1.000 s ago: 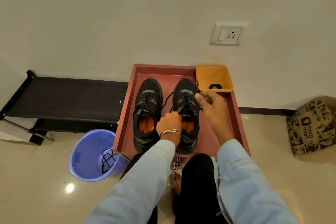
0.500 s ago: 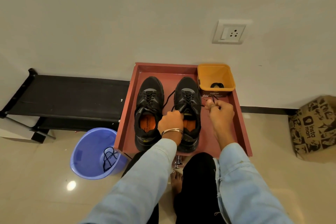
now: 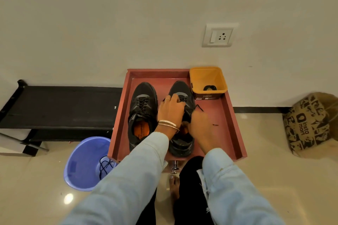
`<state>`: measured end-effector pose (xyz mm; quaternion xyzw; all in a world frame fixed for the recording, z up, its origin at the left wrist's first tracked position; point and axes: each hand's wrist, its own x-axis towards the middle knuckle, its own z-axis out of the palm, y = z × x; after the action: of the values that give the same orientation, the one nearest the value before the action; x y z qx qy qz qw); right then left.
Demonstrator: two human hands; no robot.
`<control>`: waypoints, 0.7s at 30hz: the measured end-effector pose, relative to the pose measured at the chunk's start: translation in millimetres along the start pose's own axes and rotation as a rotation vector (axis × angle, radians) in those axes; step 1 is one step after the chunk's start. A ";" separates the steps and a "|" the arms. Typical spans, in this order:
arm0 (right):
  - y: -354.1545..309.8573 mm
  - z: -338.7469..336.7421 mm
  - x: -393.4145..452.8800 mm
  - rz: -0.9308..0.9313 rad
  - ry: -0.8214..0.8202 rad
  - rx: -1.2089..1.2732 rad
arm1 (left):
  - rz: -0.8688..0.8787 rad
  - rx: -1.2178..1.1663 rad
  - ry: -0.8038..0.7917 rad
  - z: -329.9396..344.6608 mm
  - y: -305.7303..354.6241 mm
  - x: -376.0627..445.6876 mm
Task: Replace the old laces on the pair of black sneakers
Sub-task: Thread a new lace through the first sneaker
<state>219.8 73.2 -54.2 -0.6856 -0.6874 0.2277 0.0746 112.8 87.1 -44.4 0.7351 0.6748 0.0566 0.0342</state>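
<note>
Head view: both black sneakers in red tray (image 3: 230, 115) on floor. Left sneaker (image 3: 143, 113) fully laced. Right sneaker (image 3: 182, 133) part laced, likely mid-threading. Left hand (image 3: 171, 109) fingers curled over its eyelets; right hand (image 3: 200, 124) seems to pinch the lace (image 3: 199, 107), blurred. Old lace (image 3: 105, 167) in blue bucket (image 3: 80, 166) near left. Yellow tub (image 3: 207, 81) far right, nothing blocking.

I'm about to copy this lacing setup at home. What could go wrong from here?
The lace end lies loose on the tray; a hard pull could draw it back through the eyelets. The bin stands close behind the right sneaker, so a tug might knock it. Both hands crowd that sneaker, hiding the eyelets, so one may be skipped.
</note>
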 end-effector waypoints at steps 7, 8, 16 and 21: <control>2.1 14.4 5.4 0.056 0.010 -0.007 | 0.075 0.076 0.030 21.7 0.5 4.6; 3.4 15.4 6.9 0.063 0.002 0.004 | 0.078 0.064 0.025 23.2 1.4 6.5; 6.6 20.7 10.9 0.127 -0.016 0.079 | -0.669 -0.612 0.160 22.8 -14.3 10.8; 11.4 22.0 11.4 0.144 -0.039 0.156 | -0.441 -0.516 0.231 19.0 -5.5 7.4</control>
<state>220.5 79.2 -80.8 -0.7208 -0.6178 0.2988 0.0978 110.5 95.4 -63.6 0.5278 0.7800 0.2991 0.1536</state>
